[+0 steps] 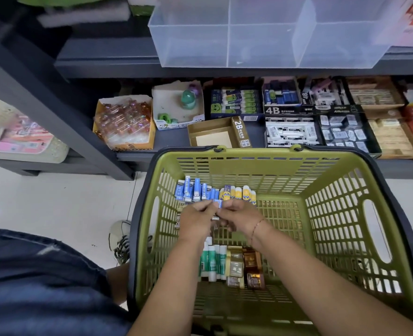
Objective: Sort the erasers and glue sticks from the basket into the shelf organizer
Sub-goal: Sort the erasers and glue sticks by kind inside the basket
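Inside the basket [249,170], left grip [195,223] and right grip [239,217] are together pinching a blue eraser [218,204]; glue sticks [212,260] are lying nearby; shelf organizer [190,42] above is showing nothing inside, sorting barely starting.

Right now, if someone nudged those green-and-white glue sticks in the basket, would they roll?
Probably: the green-and-white glue sticks look round and lie flat, so they may roll. The slotted floor of the basket might catch them. Small, so likely light.
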Available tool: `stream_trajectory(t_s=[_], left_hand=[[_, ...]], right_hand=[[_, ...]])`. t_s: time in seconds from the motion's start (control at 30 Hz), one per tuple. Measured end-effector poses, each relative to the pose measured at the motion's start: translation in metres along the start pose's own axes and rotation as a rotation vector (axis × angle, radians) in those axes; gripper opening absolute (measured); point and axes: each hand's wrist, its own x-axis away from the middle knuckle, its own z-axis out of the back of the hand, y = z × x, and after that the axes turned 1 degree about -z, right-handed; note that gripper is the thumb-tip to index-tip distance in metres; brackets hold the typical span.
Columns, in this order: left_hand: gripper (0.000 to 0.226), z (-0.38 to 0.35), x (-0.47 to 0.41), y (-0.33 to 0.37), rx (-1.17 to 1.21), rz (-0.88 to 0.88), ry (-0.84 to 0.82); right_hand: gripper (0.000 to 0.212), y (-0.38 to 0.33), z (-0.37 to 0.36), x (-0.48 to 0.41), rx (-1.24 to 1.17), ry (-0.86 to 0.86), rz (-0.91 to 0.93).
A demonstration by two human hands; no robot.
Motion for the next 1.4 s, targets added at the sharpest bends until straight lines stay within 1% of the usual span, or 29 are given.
stream_trajectory(t_s=[0.07,0.1,0.13,0.17,0.23,0.27,0.3,0.33,0.37,0.43,0.47,0.53,0.6,0.67,0.8,0.87,0.93,0.97,1.03,1.1,1.13,1.17,1.2,1.27,1.4], left_hand=[[0.021,0.007,0.003,0.013,-0.142,-0.094,0.013],[0.023,0.011,0.005,0.021,-0.269,-0.175,0.043],[0.026,0.016,0.007,0.028,-0.378,-0.292,0.105],[0.027,0.022,0.010,0.038,-0.428,-0.443,0.201],[0.022,0.038,0.015,0.060,-0.409,-0.699,0.406],[0.021,0.049,0.012,0.068,-0.399,-0.766,0.496],[0.023,0.059,0.004,0.071,-0.412,-0.781,0.552],[0.027,0.071,-0.005,0.071,-0.434,-0.745,0.565],[0.032,0.080,-0.013,0.068,-0.444,-0.660,0.529],[0.039,0.089,-0.023,0.059,-0.448,-0.450,0.382],[0.042,0.089,-0.025,0.055,-0.485,-0.382,0.323],[0.045,0.087,-0.025,0.054,-0.553,-0.374,0.272],[0.042,0.085,-0.026,0.056,-0.557,-0.402,0.269],[0.041,0.086,-0.031,0.055,-0.549,-0.406,0.268],[0.042,0.087,-0.035,0.052,-0.564,-0.389,0.270],[0.043,0.086,-0.036,0.052,-0.574,-0.386,0.273],[0.044,0.086,-0.036,0.052,-0.594,-0.392,0.280],[0.044,0.086,-0.035,0.052,-0.602,-0.394,0.280],[0.044,0.086,-0.035,0.053,-0.599,-0.392,0.280],[0.042,0.085,-0.035,0.053,-0.588,-0.388,0.279],[0.042,0.085,-0.035,0.053,-0.586,-0.391,0.279],[0.041,0.085,-0.035,0.053,-0.585,-0.393,0.279],[0.041,0.085,-0.034,0.053,-0.587,-0.395,0.279],[0.040,0.085,-0.034,0.054,-0.603,-0.392,0.274],[0.038,0.084,-0.036,0.054,-0.607,-0.385,0.277]], right_hand=[[0.008,-0.008,-0.008,-0.005,-0.015,-0.008,0.026],[0.009,-0.013,-0.012,-0.007,-0.015,-0.018,0.029],[0.010,-0.017,-0.014,-0.011,-0.009,-0.021,0.027],[0.012,-0.023,-0.017,-0.013,0.000,-0.008,0.016],[0.011,-0.031,-0.021,-0.022,0.020,0.074,-0.012],[0.008,-0.033,-0.023,-0.028,0.014,0.119,-0.028],[0.007,-0.035,-0.026,-0.033,-0.001,0.158,-0.042],[0.007,-0.035,-0.029,-0.040,-0.013,0.188,-0.057],[0.007,-0.034,-0.033,-0.046,-0.025,0.209,-0.065],[0.018,-0.030,-0.039,-0.057,0.016,0.226,-0.058],[0.024,-0.028,-0.041,-0.060,0.053,0.228,-0.056],[0.027,-0.026,-0.044,-0.063,0.072,0.235,-0.054],[0.020,-0.023,-0.045,-0.066,0.044,0.241,-0.045],[0.012,-0.017,-0.044,-0.071,0.150,0.252,0.002],[0.024,-0.018,-0.037,-0.060,0.330,0.257,0.094],[0.016,-0.021,-0.024,-0.048,0.383,0.311,0.151],[0.003,-0.017,-0.001,-0.043,0.396,0.445,0.176],[0.009,-0.014,0.011,-0.041,0.375,0.523,0.150],[0.035,-0.008,0.030,-0.042,0.357,0.613,0.039],[0.075,-0.003,0.039,-0.045,0.405,0.579,-0.119],[0.093,-0.002,0.039,-0.047,0.414,0.540,-0.180],[0.104,-0.001,0.036,-0.048,0.417,0.502,-0.227],[0.110,-0.001,0.032,-0.050,0.422,0.472,-0.257],[0.114,-0.001,0.021,-0.056,0.442,0.455,-0.288],[0.118,-0.004,-0.004,-0.067,0.503,0.544,-0.296]])
